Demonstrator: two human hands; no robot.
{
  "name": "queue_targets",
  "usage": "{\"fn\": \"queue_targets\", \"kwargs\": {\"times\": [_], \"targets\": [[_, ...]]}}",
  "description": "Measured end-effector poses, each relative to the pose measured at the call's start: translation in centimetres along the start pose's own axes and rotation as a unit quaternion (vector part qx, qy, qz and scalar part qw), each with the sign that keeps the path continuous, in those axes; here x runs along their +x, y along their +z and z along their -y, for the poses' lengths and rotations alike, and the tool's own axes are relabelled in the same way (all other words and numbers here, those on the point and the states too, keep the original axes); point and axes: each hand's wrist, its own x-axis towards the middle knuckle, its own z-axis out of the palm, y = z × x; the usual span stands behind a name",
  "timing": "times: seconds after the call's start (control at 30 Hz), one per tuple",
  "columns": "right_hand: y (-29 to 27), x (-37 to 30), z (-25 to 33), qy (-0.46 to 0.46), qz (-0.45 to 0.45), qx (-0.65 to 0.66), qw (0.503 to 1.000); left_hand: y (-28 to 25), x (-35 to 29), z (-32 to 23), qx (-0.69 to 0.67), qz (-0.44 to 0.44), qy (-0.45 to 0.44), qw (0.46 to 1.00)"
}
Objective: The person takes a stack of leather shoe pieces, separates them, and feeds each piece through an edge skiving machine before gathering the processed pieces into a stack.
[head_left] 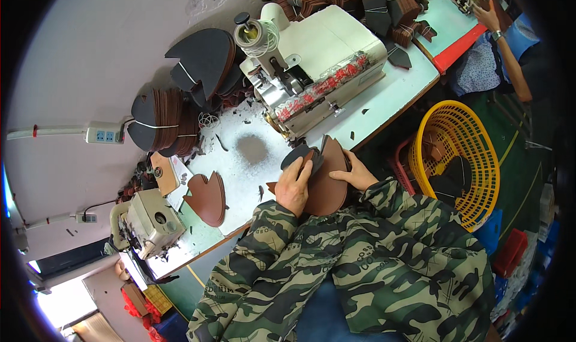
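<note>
My left hand point(292, 189) is closed on cut leather pieces, with a dark grey face point(293, 155) showing above its fingers. My right hand point(358, 173) grips the far edge of a brown cut leather piece point(327, 185), its thumb lying across the brown face. Both hands are close together at the table's front edge, above my lap. How many pieces lie between them, I cannot tell. One more brown leather piece point(206, 199), notched at its top, lies flat on the table to the left. A leather-working machine point(318, 66) stands just beyond my hands.
Tied stacks of leather pieces point(157, 123) stand along the wall, with others point(384, 9) behind the machine. Dark dust point(252, 149) and scraps litter the white table point(237, 174). A smaller machine point(150, 222) sits at left. At right are a yellow basket point(493, 162) and another person's hand point(487, 17).
</note>
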Motion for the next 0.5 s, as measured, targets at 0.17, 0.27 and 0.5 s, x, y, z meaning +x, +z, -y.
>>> {"fn": "queue_targets", "kwargs": {"times": [0.17, 0.27, 0.5], "targets": [[0.1, -0.2, 0.4, 0.014, 0.008, 0.036, 0.999, 0.6, 0.2, 0.7, -0.043, 0.006, -0.049, 0.998], [0.1, -0.4, 0.4, 0.019, 0.025, 0.029, 0.999, 0.5, 1.0, 0.5, -0.010, -0.073, -0.022, 0.997], [-0.5, -1.4, -1.0, 0.202, -0.054, 0.227, 0.951, -8.7, 2.8, 3.0, -0.259, -0.020, -0.119, 0.958]]}}
